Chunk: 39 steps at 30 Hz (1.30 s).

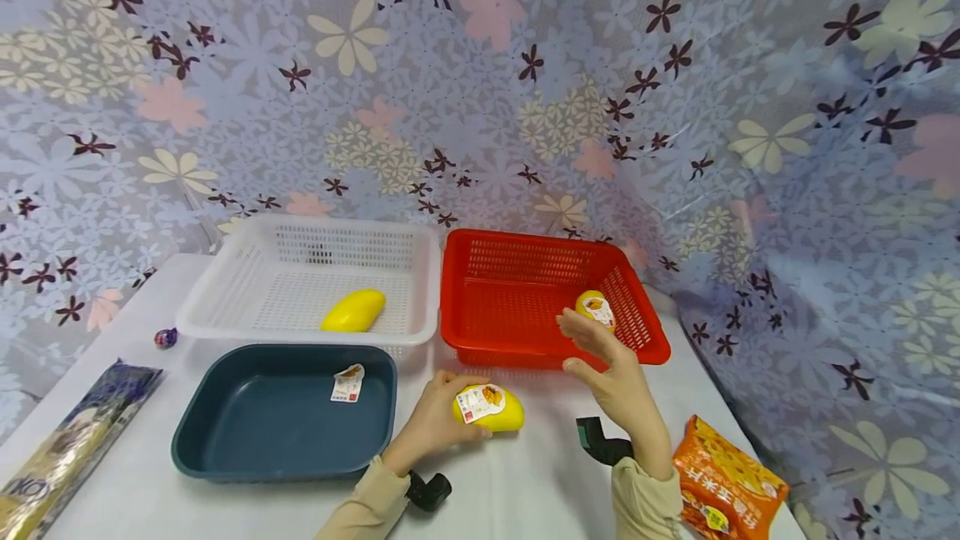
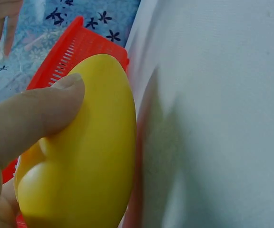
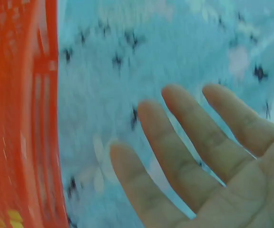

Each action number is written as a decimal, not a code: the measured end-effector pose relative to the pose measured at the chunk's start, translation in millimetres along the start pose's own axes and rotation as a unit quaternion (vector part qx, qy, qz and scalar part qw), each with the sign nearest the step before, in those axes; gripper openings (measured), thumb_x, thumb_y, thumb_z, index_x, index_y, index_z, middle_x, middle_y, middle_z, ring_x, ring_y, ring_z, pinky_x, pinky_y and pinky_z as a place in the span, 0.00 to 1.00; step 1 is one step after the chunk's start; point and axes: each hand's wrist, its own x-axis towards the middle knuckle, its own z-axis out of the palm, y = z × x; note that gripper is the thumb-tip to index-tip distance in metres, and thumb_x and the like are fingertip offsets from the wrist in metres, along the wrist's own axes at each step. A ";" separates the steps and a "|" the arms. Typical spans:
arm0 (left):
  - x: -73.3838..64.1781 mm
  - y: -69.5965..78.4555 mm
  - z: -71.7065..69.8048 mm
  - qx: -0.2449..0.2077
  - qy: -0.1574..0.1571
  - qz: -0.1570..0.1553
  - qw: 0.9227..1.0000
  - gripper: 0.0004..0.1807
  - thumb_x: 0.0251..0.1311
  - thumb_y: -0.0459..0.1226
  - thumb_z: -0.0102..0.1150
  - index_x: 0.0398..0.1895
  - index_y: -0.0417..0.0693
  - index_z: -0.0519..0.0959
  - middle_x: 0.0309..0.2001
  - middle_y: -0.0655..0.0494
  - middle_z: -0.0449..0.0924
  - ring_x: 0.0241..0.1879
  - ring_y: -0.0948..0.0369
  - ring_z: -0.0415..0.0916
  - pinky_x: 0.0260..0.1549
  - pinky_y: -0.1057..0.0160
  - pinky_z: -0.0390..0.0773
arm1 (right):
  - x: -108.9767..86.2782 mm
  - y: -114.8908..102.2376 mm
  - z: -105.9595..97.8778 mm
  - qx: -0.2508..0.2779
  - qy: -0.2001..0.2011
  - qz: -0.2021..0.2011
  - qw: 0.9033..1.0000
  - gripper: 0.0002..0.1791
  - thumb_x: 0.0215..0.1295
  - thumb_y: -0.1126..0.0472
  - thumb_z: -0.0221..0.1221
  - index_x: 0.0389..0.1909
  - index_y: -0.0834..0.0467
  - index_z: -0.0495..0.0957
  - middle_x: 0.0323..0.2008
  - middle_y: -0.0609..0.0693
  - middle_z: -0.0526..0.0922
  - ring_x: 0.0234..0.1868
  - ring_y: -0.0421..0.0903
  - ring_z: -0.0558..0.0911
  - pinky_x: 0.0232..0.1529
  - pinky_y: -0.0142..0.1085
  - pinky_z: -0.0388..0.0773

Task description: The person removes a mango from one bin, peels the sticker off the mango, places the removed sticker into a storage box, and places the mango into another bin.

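Observation:
Fingers and thumb of my left hand [image 1: 437, 413] grip a yellow mango [image 1: 491, 408] bearing a white sticker, in front of the red basket [image 1: 525, 357]. The left wrist view shows the thumb pressed against the smooth yellow side of this mango [image 2: 94, 147]. My right hand [image 1: 611, 365], fingers spread and straight, is raised by the front right of the red basket and holds nothing. Inside that basket a second stickered mango [image 1: 595, 307] lies at the right, partly hidden by the right hand. A third mango [image 1: 355, 311] lies in the white basket [image 1: 202, 315].
A dark blue tray [image 1: 277, 423] with a loose label [image 1: 348, 383] in it stands left of my left hand. Farther left lie a long packet [image 1: 78, 440] and a small wrapped candy [image 1: 166, 338]. An orange snack bag [image 1: 727, 482] is at the right table edge.

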 end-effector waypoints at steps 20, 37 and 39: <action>-0.6 -1.8 -0.9 0.049 0.025 -0.012 0.998 0.40 0.29 0.41 0.83 0.53 0.43 0.78 0.44 0.47 0.79 0.41 0.56 0.68 0.38 0.61 0.67 | -16.5 81.6 86.4 0.055 -0.259 0.116 0.957 0.45 0.53 0.55 0.71 0.70 0.62 0.62 0.66 0.60 0.71 0.61 0.51 0.72 0.59 0.28 0.69; -6.0 17.4 -3.8 0.119 0.109 -0.004 0.987 0.19 0.50 0.49 0.71 0.41 0.48 0.81 0.40 0.52 0.80 0.38 0.56 0.72 0.37 0.59 0.69 | -19.8 86.6 97.8 0.057 -0.222 0.131 0.964 0.38 0.50 0.56 0.73 0.64 0.54 0.71 0.59 0.52 0.78 0.51 0.42 0.75 0.54 0.29 0.69; -7.4 19.9 -2.6 0.134 0.122 -0.004 0.983 0.17 0.52 0.48 0.70 0.39 0.49 0.81 0.38 0.53 0.80 0.37 0.56 0.72 0.36 0.59 0.70 | -20.1 85.6 97.6 0.056 -0.222 0.131 0.965 0.38 0.49 0.56 0.73 0.64 0.54 0.71 0.59 0.52 0.78 0.51 0.42 0.75 0.54 0.29 0.69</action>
